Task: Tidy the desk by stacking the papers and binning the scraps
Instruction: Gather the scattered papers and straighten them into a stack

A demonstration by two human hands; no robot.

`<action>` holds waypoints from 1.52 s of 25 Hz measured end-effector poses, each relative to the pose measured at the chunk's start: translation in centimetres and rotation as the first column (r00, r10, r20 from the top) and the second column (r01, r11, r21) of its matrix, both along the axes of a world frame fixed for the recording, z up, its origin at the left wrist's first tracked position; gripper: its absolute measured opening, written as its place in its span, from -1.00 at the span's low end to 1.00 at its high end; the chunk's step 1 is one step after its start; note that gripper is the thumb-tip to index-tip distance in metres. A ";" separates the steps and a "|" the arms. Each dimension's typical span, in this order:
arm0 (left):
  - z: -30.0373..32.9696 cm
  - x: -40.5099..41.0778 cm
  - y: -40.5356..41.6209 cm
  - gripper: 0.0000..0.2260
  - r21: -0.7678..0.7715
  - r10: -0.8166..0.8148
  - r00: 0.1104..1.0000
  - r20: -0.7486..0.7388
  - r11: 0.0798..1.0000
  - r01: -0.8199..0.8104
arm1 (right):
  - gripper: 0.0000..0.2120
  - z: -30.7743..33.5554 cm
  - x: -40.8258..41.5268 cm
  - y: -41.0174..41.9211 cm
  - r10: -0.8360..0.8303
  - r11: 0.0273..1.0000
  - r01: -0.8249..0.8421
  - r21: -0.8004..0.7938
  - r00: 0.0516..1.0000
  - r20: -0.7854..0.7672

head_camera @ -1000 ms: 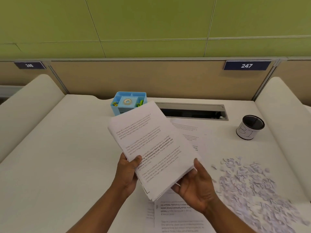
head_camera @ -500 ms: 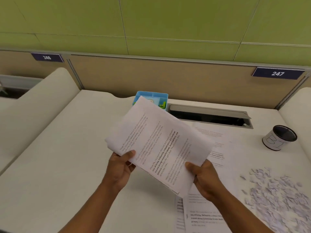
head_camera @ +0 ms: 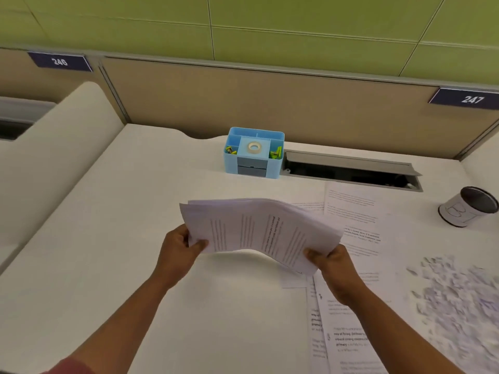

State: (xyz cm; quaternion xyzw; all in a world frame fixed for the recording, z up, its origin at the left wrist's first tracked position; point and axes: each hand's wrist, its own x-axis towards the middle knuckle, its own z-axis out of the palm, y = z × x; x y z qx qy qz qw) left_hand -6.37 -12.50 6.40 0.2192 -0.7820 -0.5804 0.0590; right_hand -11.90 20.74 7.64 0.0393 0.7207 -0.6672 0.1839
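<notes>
A stack of printed papers (head_camera: 256, 228) hangs above the white desk (head_camera: 113, 255), turned sideways and sagging in the middle. My left hand (head_camera: 179, 248) grips its left edge with the thumb on top. My right hand (head_camera: 333, 261) grips its right corner the same way. More printed sheets (head_camera: 359, 228) lie loose on the desk to the right and toward the near edge. A heap of small paper scraps (head_camera: 459, 295) covers the desk at the right. A small black-rimmed bin (head_camera: 468, 206) with a white label stands at the far right.
A blue desk organiser (head_camera: 252, 153) with a tape roll and clips stands at the back centre. Beside it is an open cable slot (head_camera: 351, 170) in the desk. Beige partitions close off the back, and padded dividers flank both sides.
The stack has turned from slanted to sideways and dropped lower, toward the desk's left half. Both hands kept their grip. The camera swung left, uncovering the blue organiser.
</notes>
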 end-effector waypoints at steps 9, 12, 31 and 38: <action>-0.7 0.7 1.9 -0.66 0.311 0.156 0.971 -0.179 0.946 -0.094 | -0.53 -2.4 2.0 -1.3 -0.031 0.999 0.031 0.008 0.999 0.016; -1.1 0.8 3.3 -0.58 0.344 0.148 0.968 -0.204 0.936 -0.071 | -0.51 -2.2 2.5 -2.0 -0.072 0.997 0.072 -0.025 0.997 0.002; -1.2 1.7 2.1 -0.70 0.295 0.186 0.969 -0.162 0.946 -0.132 | -0.45 -1.4 3.1 -2.2 -0.018 0.999 0.019 0.043 1.000 -0.026; -2.0 1.7 2.0 -0.74 0.249 0.163 0.978 -0.126 0.960 -0.128 | -0.49 -1.9 3.4 -2.4 -0.013 1.000 0.013 -0.003 1.000 -0.012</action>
